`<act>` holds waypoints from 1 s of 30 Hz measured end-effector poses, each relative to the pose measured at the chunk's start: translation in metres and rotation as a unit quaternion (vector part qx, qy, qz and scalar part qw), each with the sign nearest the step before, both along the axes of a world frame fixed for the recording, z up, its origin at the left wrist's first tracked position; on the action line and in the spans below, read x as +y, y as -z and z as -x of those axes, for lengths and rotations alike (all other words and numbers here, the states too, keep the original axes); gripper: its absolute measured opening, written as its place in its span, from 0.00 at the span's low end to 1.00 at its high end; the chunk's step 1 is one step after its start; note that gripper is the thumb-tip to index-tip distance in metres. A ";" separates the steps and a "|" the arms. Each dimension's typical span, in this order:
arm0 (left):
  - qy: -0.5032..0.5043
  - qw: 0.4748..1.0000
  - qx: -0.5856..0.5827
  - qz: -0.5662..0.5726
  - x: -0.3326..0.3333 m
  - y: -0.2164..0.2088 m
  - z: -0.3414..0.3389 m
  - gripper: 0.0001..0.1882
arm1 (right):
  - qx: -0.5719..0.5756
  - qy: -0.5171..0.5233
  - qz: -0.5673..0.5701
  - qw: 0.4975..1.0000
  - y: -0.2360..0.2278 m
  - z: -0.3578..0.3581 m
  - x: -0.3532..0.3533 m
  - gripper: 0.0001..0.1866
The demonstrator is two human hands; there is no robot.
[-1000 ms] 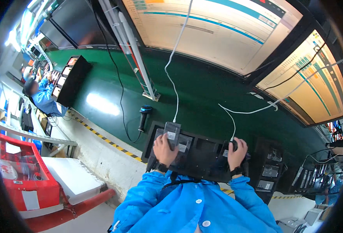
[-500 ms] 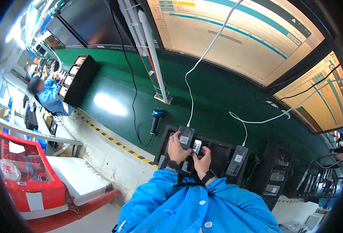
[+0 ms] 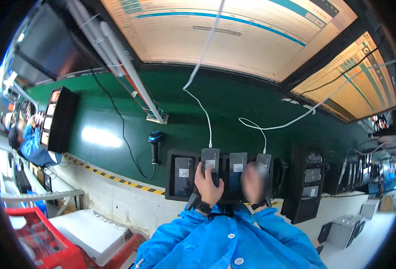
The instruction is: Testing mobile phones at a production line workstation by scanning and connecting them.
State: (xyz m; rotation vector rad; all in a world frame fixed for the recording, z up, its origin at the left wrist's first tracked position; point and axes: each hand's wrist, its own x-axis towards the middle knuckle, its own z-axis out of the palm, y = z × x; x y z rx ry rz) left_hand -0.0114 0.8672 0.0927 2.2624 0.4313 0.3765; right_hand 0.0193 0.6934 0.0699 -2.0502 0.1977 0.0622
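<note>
Going left to right off the black tray (image 3: 173, 177) on the green tabletop (image 3: 234, 107): a scanner (image 3: 154, 142) lies just left of it. The left hand (image 3: 208, 183) sits on the second black phone-like slab (image 3: 210, 160), fingers wrapped on its lower end, white cable (image 3: 205, 116) plugged in up top. Long axis points straight away from the body. The right hand (image 3: 253, 183) is blurred over the fourth slab, can't tell its grip.
</note>
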 end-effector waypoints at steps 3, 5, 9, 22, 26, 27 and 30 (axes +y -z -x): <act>0.072 0.997 -0.002 0.003 -0.005 -0.007 0.022 0.27 | -0.029 0.078 -0.028 0.996 -0.017 0.034 -0.006 0.20; 0.117 0.992 -0.017 0.046 -0.012 -0.015 0.029 0.23 | 0.021 0.110 -0.089 0.990 -0.017 0.065 -0.027 0.16; 0.245 0.953 0.015 0.175 -0.036 -0.003 0.048 0.15 | 0.069 0.134 -0.090 0.984 0.024 0.158 -0.091 0.11; 0.605 0.732 0.267 0.164 -0.268 0.070 0.182 0.13 | 0.399 0.376 -0.059 0.834 0.209 0.546 -0.243 0.19; 0.690 0.632 0.306 0.179 -0.365 0.055 0.227 0.12 | 0.329 0.539 -0.361 0.686 0.164 0.539 -0.294 0.17; 0.715 0.604 0.308 0.169 -0.387 0.052 0.235 0.12 | 0.307 0.548 -0.360 0.690 0.165 0.534 -0.316 0.16; 0.777 0.543 0.282 0.144 -0.453 0.063 0.250 0.13 | 0.230 0.552 -0.368 0.712 0.162 0.510 -0.389 0.16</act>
